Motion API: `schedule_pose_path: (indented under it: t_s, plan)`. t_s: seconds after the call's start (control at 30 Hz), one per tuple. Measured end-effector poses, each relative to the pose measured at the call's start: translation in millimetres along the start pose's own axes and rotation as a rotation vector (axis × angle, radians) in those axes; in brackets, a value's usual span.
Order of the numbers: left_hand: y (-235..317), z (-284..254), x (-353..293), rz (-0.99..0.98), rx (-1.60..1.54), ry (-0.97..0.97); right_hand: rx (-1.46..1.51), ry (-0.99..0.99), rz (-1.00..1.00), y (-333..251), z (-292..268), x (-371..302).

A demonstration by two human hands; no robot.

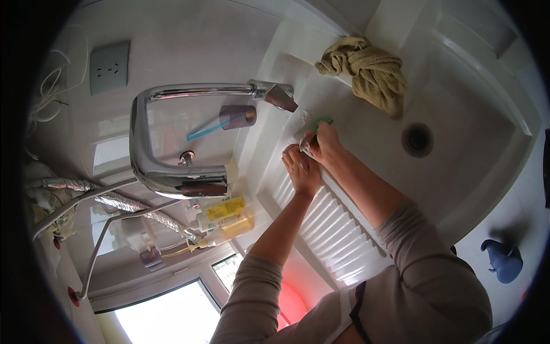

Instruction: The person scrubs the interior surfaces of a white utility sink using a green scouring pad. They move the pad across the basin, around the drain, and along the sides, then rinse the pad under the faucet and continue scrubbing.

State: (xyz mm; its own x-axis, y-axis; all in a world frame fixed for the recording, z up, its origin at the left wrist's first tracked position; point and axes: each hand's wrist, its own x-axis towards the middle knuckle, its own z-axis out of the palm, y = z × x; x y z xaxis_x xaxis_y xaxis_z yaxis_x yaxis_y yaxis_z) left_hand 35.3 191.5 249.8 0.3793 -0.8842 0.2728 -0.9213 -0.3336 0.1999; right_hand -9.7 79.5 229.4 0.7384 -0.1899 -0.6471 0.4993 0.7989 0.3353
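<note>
- A white sink [475, 172] fills the scene at right, its hard walls making a pale backdrop to two bare hands at work at its left.
- The ribbed washboard [338, 232], rigid and ridged, runs beneath the forearms; it looks fixed to the sink, a firm base but likely slick if wet.
- A chrome faucet [139, 135] arches to the left, well apart from the hands — an obstacle only to a wide swing that way.
- A tan cloth [375, 77], soft and bunched, drapes in the sink beyond the right hand, the likeliest thing to snag a long reach.
- A yellow-labelled bottle [226, 218] stands left of the left forearm, out of the hands' path.
- The left hand [301, 169] rests with fingers curled at the washboard's far end; whether it grips anything cannot be told.
- The right hand [325, 142], just beside it, is closed on a mostly hidden green thing.
- A purple cup [232, 117] sits near the faucet, a blue stick [206, 132] angled across it.
- A dark, pale-edged piece [308, 142] shows between the hands, possibly slippery; its stiffness is unclear.
- The green thing [323, 122] pokes past the right knuckles — small, probably light and hardly fragile, best held from behind with fingertips clear of the ridges.
</note>
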Motion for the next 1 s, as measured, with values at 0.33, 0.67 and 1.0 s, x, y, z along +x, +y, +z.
schedule_pose_path:
  t_s: [0.33,0.67,1.0]
  plan:
    - [-4.0,3.1,-2.7,-0.050,-0.016,-0.029,-0.368,0.321,-0.632,24.6,-6.3,61.7]
    - [4.0,-1.1,2.1,-0.034,-0.024,-0.039,-0.525,0.333,-0.751,5.1,-19.3,86.8]
    - [1.9,-0.5,1.3,-0.067,-0.006,-0.054,-0.280,0.214,-0.548,-0.7,-34.9,86.0]
